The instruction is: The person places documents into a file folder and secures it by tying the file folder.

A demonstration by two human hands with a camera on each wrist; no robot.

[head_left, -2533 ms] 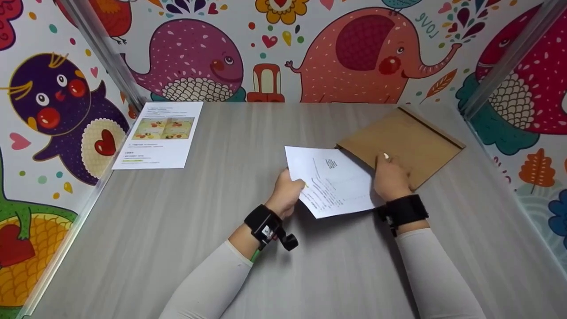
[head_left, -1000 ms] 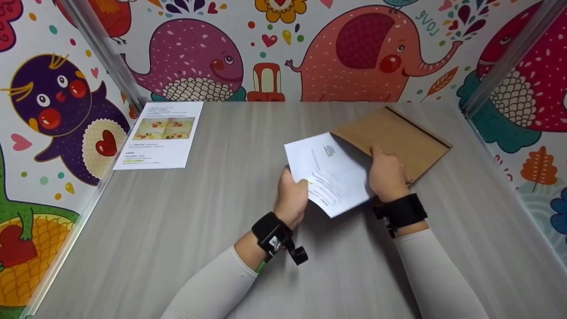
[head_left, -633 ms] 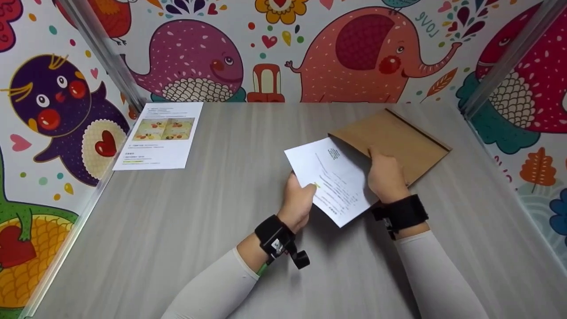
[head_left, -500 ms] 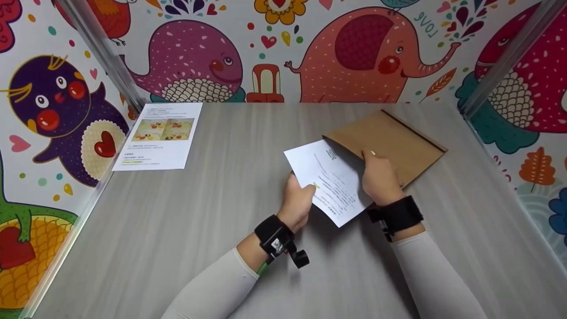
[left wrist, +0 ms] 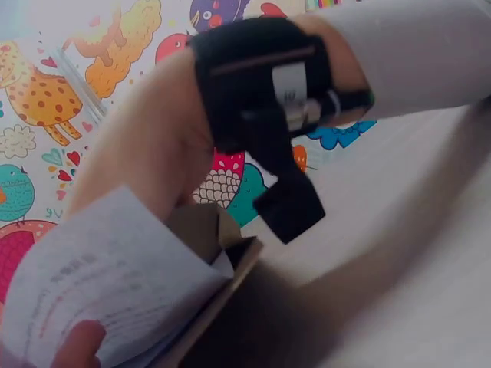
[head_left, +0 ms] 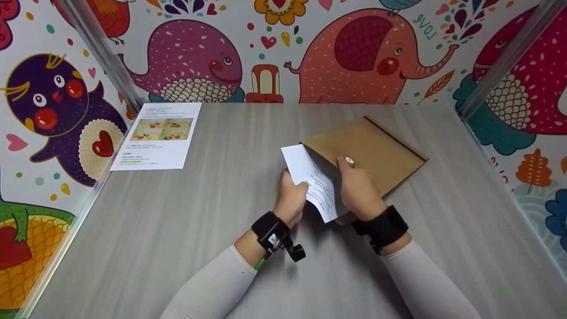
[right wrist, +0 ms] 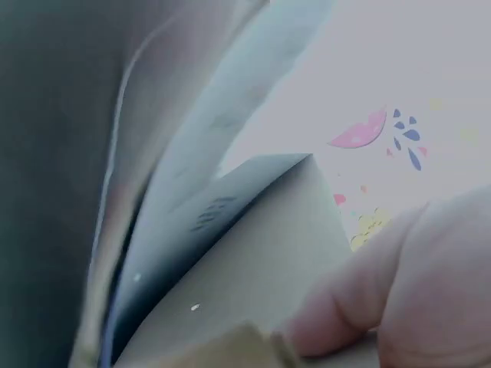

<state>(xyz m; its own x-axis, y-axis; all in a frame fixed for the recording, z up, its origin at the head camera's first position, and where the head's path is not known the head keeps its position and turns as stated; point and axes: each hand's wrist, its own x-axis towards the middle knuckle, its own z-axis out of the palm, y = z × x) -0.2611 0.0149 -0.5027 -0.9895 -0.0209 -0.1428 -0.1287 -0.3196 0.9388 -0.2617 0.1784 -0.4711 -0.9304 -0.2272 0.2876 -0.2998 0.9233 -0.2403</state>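
Note:
My left hand (head_left: 291,198) pinches the left edge of a white printed sheet (head_left: 320,190), thumb on top. The sheet's other end is hidden inside a brown paper envelope (head_left: 376,146), whose mouth opens toward the left hand. Gripping the envelope near its mouth is my right hand (head_left: 359,189), its thumb on the upper face beside a small white round button (head_left: 349,160). In the left wrist view the sheet (left wrist: 107,276) bends as it enters the envelope. The right wrist view looks into the parted mouth, with print on the sheet (right wrist: 211,215) between the envelope's sides.
Another printed sheet (head_left: 155,153) with a colour picture lies at the back left of the grey table (head_left: 212,230). Walls with cartoon animals and metal corner posts (head_left: 99,53) border the table at the back and both sides.
My right hand and the envelope have moved left and toward me, over the sheet. Less of the sheet shows outside the mouth, and the white button has come into view. The left hand stays nearly in place.

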